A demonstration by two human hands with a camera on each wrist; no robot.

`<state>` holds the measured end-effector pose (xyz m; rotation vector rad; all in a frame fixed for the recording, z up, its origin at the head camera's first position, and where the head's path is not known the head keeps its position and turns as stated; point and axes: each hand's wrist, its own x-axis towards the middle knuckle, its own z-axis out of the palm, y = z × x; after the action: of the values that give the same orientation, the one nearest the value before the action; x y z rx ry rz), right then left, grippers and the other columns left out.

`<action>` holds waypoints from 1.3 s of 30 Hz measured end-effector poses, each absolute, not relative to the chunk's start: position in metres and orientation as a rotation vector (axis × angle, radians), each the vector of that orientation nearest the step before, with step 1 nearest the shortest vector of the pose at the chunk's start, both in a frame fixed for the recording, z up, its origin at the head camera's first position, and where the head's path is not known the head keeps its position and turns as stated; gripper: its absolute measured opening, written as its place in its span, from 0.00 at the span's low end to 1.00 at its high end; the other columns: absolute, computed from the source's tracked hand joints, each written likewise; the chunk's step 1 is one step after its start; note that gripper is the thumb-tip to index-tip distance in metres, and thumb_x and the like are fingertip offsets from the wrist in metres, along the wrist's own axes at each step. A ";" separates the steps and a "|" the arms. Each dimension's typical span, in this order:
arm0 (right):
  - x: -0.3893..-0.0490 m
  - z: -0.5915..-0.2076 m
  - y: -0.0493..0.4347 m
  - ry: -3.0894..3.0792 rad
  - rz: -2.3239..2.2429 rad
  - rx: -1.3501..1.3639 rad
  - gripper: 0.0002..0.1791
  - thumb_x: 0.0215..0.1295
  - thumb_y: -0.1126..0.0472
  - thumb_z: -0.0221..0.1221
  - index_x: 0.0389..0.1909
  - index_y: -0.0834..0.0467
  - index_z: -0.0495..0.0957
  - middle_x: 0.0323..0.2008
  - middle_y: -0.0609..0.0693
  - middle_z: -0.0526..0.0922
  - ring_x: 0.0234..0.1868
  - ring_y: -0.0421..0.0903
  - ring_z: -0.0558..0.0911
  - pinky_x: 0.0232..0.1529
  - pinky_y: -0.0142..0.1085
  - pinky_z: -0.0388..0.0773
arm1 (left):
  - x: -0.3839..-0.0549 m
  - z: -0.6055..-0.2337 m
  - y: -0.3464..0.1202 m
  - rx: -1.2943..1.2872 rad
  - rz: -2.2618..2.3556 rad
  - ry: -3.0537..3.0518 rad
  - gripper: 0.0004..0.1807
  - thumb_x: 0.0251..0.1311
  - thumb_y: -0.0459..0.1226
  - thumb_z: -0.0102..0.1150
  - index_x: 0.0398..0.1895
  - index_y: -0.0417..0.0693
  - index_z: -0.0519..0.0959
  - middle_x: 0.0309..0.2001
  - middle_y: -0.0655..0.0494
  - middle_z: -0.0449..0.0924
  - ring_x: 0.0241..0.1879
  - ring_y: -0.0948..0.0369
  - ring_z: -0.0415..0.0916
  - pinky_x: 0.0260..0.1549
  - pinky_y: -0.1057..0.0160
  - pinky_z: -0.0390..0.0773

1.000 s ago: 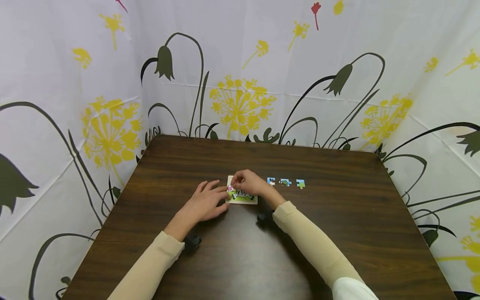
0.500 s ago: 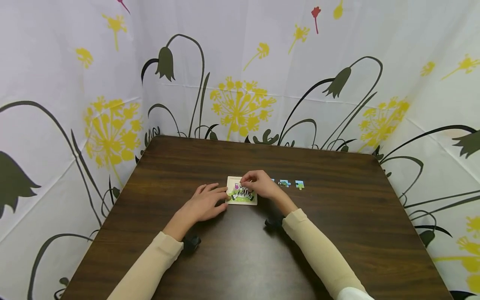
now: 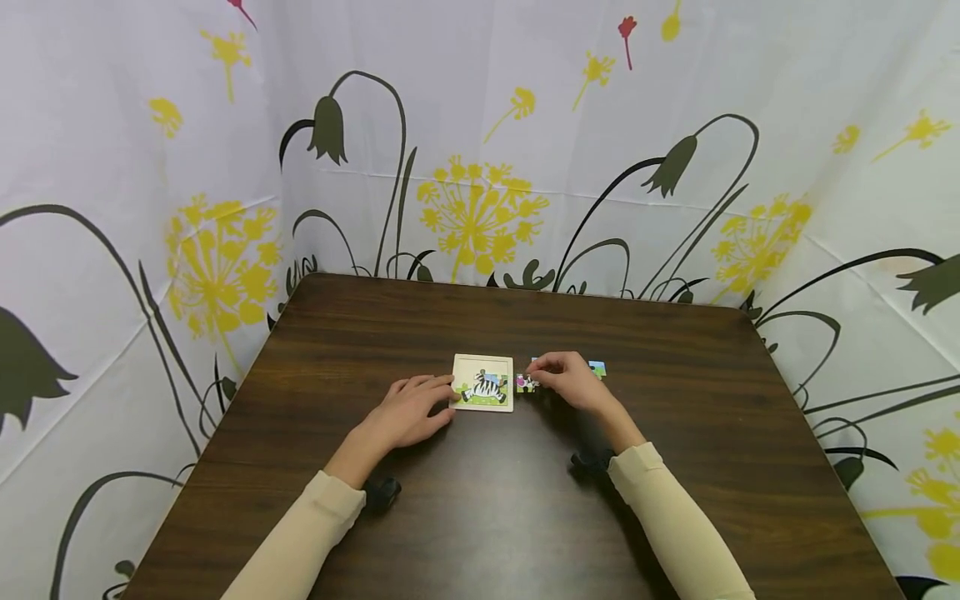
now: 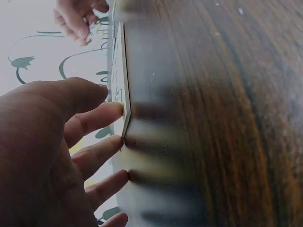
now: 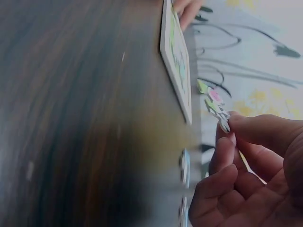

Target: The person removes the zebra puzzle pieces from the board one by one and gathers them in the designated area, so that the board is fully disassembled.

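A small square wooden puzzle board (image 3: 467, 366) lies on the table, with a zebra picture partly filled in and bare wood along its top and upper left. My left hand (image 3: 403, 413) keeps its fingers spread against the board's left edge, fingertips right at the rim in the left wrist view. Between thumb and index finger, my right hand (image 3: 579, 385) pinches a jigsaw piece (image 5: 216, 100) with green, a pink flower and black-and-white marks. That hand is to the right of the board, with the piece above the table.
Loose blue-and-green jigsaw pieces (image 3: 597, 367) lie right of the board, partly hidden behind my right hand. The dark wooden table (image 3: 480, 508) ends at a floral curtain (image 3: 480, 108) at the back and sides.
My right hand has moved right, lifting the pink-flower jigsaw piece off the board and carrying it past the right edge. The board's left part now shows bare. My left hand stays put.
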<state>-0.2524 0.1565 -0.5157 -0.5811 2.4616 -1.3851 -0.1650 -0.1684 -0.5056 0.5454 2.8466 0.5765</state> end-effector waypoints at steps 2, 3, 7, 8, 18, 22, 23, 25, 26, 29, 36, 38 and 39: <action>-0.253 -0.519 0.164 2.462 -1.379 -0.574 0.10 0.78 0.61 0.64 0.49 0.62 0.90 0.45 0.58 0.90 0.36 0.48 0.81 0.39 0.37 0.80 | -0.164 -0.506 -0.168 0.543 0.574 2.850 0.20 0.80 0.48 0.57 0.69 0.59 0.82 0.82 0.53 0.66 0.81 0.45 0.62 0.77 0.29 0.57; -0.252 -0.520 0.168 2.461 -1.370 -0.573 0.11 0.78 0.61 0.63 0.49 0.63 0.89 0.44 0.59 0.90 0.36 0.48 0.81 0.38 0.37 0.80 | -0.164 -0.507 -0.168 0.540 0.570 2.851 0.20 0.80 0.48 0.57 0.69 0.59 0.82 0.82 0.53 0.66 0.81 0.45 0.62 0.77 0.29 0.57; -0.249 -0.527 0.178 2.475 -1.331 -0.543 0.11 0.79 0.62 0.62 0.49 0.65 0.89 0.43 0.59 0.90 0.34 0.47 0.82 0.37 0.37 0.80 | -0.162 -0.509 -0.165 0.550 0.552 2.854 0.20 0.80 0.48 0.58 0.69 0.58 0.82 0.82 0.53 0.66 0.81 0.44 0.62 0.76 0.30 0.59; -0.249 -0.529 0.180 2.482 -1.326 -0.530 0.11 0.79 0.62 0.62 0.49 0.65 0.89 0.43 0.59 0.90 0.34 0.47 0.81 0.37 0.37 0.80 | -0.163 -0.509 -0.164 0.556 0.552 2.855 0.20 0.79 0.49 0.59 0.69 0.58 0.82 0.82 0.53 0.66 0.81 0.45 0.62 0.76 0.30 0.59; -0.250 -0.533 0.191 2.488 -1.329 -0.498 0.10 0.79 0.63 0.60 0.51 0.63 0.88 0.44 0.58 0.89 0.32 0.45 0.80 0.33 0.37 0.81 | -0.165 -0.510 -0.162 0.585 0.542 2.864 0.20 0.80 0.48 0.59 0.68 0.56 0.82 0.82 0.50 0.67 0.80 0.43 0.64 0.74 0.32 0.66; -0.247 -0.532 0.195 2.486 -1.293 -0.514 0.11 0.78 0.63 0.62 0.54 0.62 0.86 0.39 0.56 0.86 0.30 0.46 0.80 0.30 0.38 0.82 | -0.164 -0.507 -0.161 0.602 0.546 2.852 0.19 0.79 0.46 0.59 0.67 0.53 0.82 0.81 0.48 0.68 0.80 0.42 0.65 0.74 0.33 0.68; -0.247 -0.532 0.195 2.501 -1.263 -0.525 0.11 0.77 0.62 0.63 0.55 0.61 0.86 0.37 0.55 0.85 0.29 0.45 0.79 0.30 0.38 0.82 | -0.164 -0.507 -0.162 0.601 0.547 2.849 0.19 0.79 0.46 0.59 0.67 0.53 0.82 0.81 0.48 0.68 0.80 0.42 0.65 0.74 0.33 0.68; -0.247 -0.531 0.195 2.541 -1.175 -0.567 0.14 0.75 0.61 0.66 0.57 0.60 0.85 0.34 0.53 0.82 0.28 0.44 0.78 0.29 0.37 0.80 | -0.164 -0.506 -0.162 0.597 0.550 2.846 0.19 0.79 0.45 0.59 0.67 0.52 0.82 0.81 0.47 0.68 0.80 0.42 0.64 0.75 0.34 0.68; -0.247 -0.530 0.194 2.562 -1.126 -0.591 0.16 0.74 0.61 0.67 0.58 0.60 0.84 0.32 0.52 0.81 0.27 0.44 0.77 0.30 0.37 0.79 | -0.165 -0.505 -0.162 0.593 0.550 2.845 0.19 0.79 0.46 0.59 0.67 0.52 0.82 0.81 0.47 0.68 0.80 0.42 0.64 0.75 0.34 0.67; -0.248 -0.529 0.190 2.610 -0.994 -0.657 0.20 0.71 0.58 0.70 0.61 0.59 0.83 0.31 0.49 0.79 0.28 0.43 0.75 0.31 0.36 0.75 | -0.165 -0.504 -0.163 0.583 0.551 2.844 0.20 0.80 0.46 0.59 0.68 0.52 0.82 0.82 0.47 0.67 0.80 0.42 0.64 0.76 0.35 0.66; -0.249 -0.526 0.185 2.633 -0.933 -0.668 0.18 0.71 0.59 0.70 0.57 0.60 0.83 0.33 0.51 0.79 0.30 0.44 0.74 0.32 0.37 0.73 | -0.165 -0.506 -0.164 0.578 0.536 2.838 0.21 0.79 0.47 0.60 0.69 0.53 0.81 0.82 0.48 0.66 0.81 0.42 0.63 0.76 0.34 0.66; -0.249 -0.527 0.184 2.635 -0.935 -0.660 0.17 0.70 0.59 0.71 0.55 0.60 0.83 0.32 0.51 0.79 0.30 0.44 0.74 0.33 0.37 0.73 | -0.165 -0.506 -0.164 0.568 0.531 2.836 0.22 0.79 0.48 0.60 0.70 0.54 0.81 0.83 0.49 0.66 0.81 0.42 0.62 0.76 0.34 0.66; -0.248 -0.527 0.184 2.635 -0.936 -0.657 0.16 0.70 0.59 0.71 0.54 0.60 0.83 0.32 0.51 0.79 0.30 0.44 0.74 0.33 0.37 0.73 | -0.165 -0.506 -0.164 0.566 0.528 2.838 0.22 0.79 0.48 0.60 0.70 0.54 0.80 0.83 0.49 0.66 0.81 0.42 0.62 0.76 0.34 0.66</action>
<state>-0.2483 0.1836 -0.5271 -0.6570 2.6354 -0.9358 -0.1648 -0.1638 -0.5064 0.5664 2.8378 0.5277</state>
